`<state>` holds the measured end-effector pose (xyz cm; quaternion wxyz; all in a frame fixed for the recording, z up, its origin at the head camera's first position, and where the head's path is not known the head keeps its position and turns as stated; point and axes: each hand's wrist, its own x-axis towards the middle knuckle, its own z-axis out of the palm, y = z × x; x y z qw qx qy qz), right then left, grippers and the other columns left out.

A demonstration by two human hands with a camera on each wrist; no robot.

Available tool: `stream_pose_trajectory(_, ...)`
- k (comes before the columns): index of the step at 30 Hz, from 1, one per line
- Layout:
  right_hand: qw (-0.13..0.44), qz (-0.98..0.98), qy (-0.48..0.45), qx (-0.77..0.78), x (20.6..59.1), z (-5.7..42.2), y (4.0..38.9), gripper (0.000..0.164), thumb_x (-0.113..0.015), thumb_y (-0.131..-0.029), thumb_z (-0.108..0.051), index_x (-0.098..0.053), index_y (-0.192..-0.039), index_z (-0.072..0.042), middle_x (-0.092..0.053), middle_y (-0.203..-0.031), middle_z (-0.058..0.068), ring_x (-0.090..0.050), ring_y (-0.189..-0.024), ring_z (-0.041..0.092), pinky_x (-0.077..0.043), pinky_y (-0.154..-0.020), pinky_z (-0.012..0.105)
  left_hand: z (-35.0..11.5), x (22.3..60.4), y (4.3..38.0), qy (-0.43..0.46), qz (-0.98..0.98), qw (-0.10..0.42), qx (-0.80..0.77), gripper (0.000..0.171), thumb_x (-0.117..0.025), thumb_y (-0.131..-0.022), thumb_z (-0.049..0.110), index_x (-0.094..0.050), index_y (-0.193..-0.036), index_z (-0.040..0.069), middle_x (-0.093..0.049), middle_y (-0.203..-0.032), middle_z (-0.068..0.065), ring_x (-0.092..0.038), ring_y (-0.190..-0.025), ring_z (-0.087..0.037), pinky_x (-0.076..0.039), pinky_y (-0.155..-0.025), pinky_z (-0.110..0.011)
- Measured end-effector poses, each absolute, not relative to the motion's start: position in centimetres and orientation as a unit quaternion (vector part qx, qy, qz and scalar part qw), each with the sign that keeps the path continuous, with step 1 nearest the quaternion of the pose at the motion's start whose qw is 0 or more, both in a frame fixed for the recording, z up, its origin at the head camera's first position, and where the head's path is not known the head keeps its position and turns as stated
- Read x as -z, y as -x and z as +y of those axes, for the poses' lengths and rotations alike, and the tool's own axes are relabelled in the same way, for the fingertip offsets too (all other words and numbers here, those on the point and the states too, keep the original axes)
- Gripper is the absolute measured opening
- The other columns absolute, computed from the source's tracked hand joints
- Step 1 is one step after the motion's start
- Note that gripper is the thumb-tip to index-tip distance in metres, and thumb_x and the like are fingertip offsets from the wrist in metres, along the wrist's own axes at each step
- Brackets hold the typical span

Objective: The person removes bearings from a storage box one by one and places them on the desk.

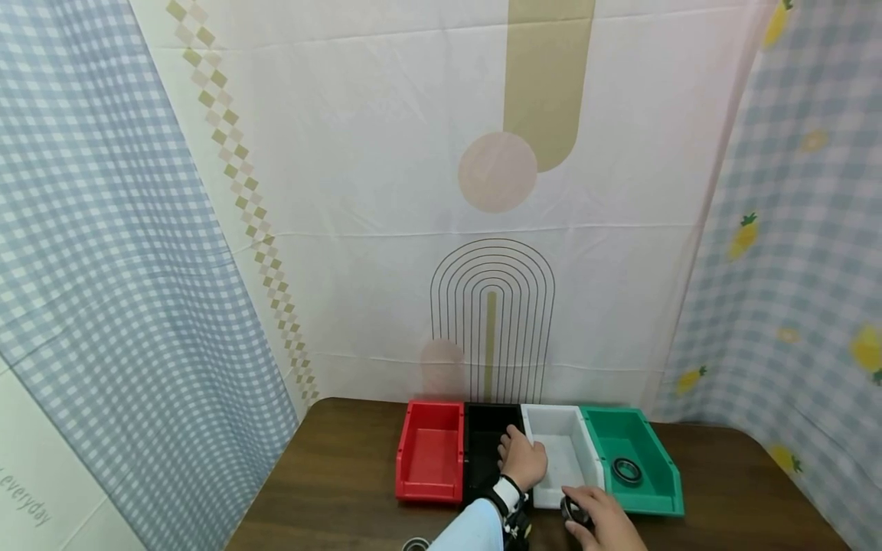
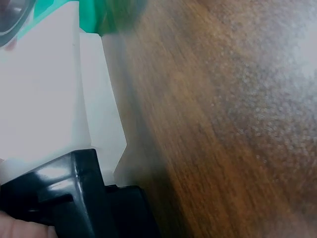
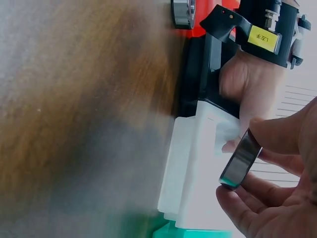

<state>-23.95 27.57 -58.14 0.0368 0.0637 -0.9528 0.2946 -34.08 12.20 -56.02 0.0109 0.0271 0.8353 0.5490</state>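
My right hand (image 1: 606, 520) pinches a metal ball bearing (image 3: 241, 159) by its edge between thumb and fingers. It is just in front of the white bin (image 1: 563, 451). The same bearing's ring shows blurred at the top left of the left wrist view. My left hand (image 1: 524, 461) reaches over the black bin (image 1: 482, 428), beside the wall it shares with the white one. Its fingers bend downward, and whatever lies under the palm is hidden. Another bearing (image 1: 627, 471) lies in the green bin (image 1: 661, 490).
A red bin (image 1: 430, 451) stands at the left end of the row. On the brown wooden table (image 1: 344, 474), in front of the bins, sits one more bearing (image 3: 183, 12), partly cut off in the head view. Printed cloths (image 1: 372, 191) hang behind and at both sides.
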Motion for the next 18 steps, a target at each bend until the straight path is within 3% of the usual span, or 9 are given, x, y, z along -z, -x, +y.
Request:
stream_pose_trajectory(3, 0.027, -0.957, -0.068, -0.282, 59.7, 28.3, 24.6, 0.057, -0.081, -0.093, -0.046, -0.070, -0.140, -0.015, -0.071, -0.121, 0.007, -0.067, -0.107, 0.029, -0.059, -0.085, 0.045, 12.2, 55.9, 33.9, -0.024, 0.837, 0.011, -0.546, 0.066, -0.053, -0.105, 0.018, -0.029, -0.158, -0.013, -0.036, -0.157, -0.043, -0.034, -0.148, -0.061, -0.030, -0.116, -0.078)
stream_pose_trajectory(7, 0.009, -0.958, -0.063, -0.280, 60.7, 28.8, 25.1, 0.061, -0.080, -0.092, -0.049, -0.070, -0.140, -0.014, -0.071, -0.124, 0.012, -0.067, -0.109, 0.036, -0.059, -0.087, 0.054, 12.1, 55.6, 33.7, -0.026, 0.835, 0.010, -0.550, 0.066, -0.053, -0.105, 0.020, -0.030, -0.158, -0.012, -0.037, -0.156, -0.043, -0.035, -0.146, -0.061, -0.030, -0.116, -0.078)
stream_pose_trajectory(12, -0.011, -0.958, -0.052, -0.280, 62.2, 29.4, 25.8, 0.060, -0.082, -0.090, -0.049, -0.071, -0.140, -0.018, -0.071, -0.127, 0.007, -0.068, -0.113, 0.034, -0.058, -0.093, 0.058, 12.1, 55.5, 33.6, -0.029, 0.832, 0.015, -0.554, 0.067, -0.054, -0.106, 0.021, -0.030, -0.159, -0.011, -0.035, -0.158, -0.043, -0.032, -0.148, -0.061, -0.028, -0.117, -0.077)
stream_pose_trajectory(18, -0.050, -0.956, -0.099, -0.273, 64.1, 30.8, 26.9, 0.063, -0.078, -0.093, -0.055, -0.069, -0.140, -0.015, -0.069, -0.126, 0.003, -0.066, -0.108, 0.029, -0.058, -0.089, 0.053, 12.1, 55.6, 33.7, -0.031, 0.830, 0.016, -0.556, 0.067, -0.056, -0.105, 0.018, -0.030, -0.159, -0.012, -0.034, -0.160, -0.042, -0.031, -0.149, -0.062, -0.027, -0.117, -0.079)
